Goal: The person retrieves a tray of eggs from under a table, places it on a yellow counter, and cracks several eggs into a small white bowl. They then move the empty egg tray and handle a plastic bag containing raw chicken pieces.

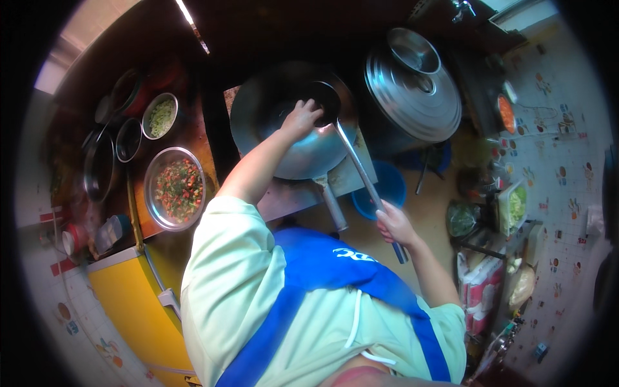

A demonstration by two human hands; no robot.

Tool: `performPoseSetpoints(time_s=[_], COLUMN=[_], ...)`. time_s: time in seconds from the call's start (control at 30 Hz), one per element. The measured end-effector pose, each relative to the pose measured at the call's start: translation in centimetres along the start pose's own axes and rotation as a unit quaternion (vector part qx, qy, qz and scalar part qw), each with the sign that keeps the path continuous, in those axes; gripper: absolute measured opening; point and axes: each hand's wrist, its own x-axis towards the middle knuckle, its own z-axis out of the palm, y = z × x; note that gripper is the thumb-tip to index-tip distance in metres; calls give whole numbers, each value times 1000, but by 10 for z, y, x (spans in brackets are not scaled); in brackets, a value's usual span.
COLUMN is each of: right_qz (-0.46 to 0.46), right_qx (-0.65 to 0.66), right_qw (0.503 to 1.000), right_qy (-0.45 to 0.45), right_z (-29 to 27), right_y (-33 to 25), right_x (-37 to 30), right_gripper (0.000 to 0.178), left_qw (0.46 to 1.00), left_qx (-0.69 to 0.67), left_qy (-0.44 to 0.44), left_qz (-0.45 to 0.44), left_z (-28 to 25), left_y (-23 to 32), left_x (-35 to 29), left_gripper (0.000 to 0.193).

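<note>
A blue apron [329,261] is lying over a pale shirt [232,271] closest to the camera, with both forearms extending from the short sleeves. The right hand [395,224] is gripping a long-handled metal tool [361,168], its fingers wrapping closely around the lower part of the shaft. The tool is slanting up and to the left, its upper end resting at or just over the inside of a large metal wok [309,161]. The left hand [303,119] is hanging over the middle of the wok, its fingers bending downward beside a dark round area; whether they are holding or touching anything I cannot tell. The wok is sitting in front of the person, its own handle [332,203] pointing back toward the apron.

To the left, a steel bowl [149,193] is holding chopped red and green pieces on a wooden surface [211,151], and a smaller bowl [146,126] is holding pale green bits beyond it. To the right, a broad metal lid [383,90] is carrying a metal bowl [416,51], while a blue basin [390,177] is standing lower down, partly behind the tool.
</note>
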Motion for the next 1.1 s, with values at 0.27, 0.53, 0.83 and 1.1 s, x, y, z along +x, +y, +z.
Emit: performPoseSetpoints(time_s=[0.27,0.53,0.83,1.1], right_qz=[-203,-195,-56,-15], right_qx=[-348,-494,-282,-84], right_qw=[889,817,903,925], right_qy=[216,224,320,370], right_z=[-15,-19,-20,-15], right_y=[40,39,70,82], right_x=[11,8,-19,-25], right_gripper=[47,51,51,55], left_qw=[964,980,955,990], left_qx=[-112,-51,8,-32], left_qy=[156,181,281,-135], left_qz=[-182,65,-97,-29], left_z=[-15,-8,5,95], left_y=[-38,-4,-121,-35], left_x=[-42,-22,11,-15], left_gripper=[28,41,55,56])
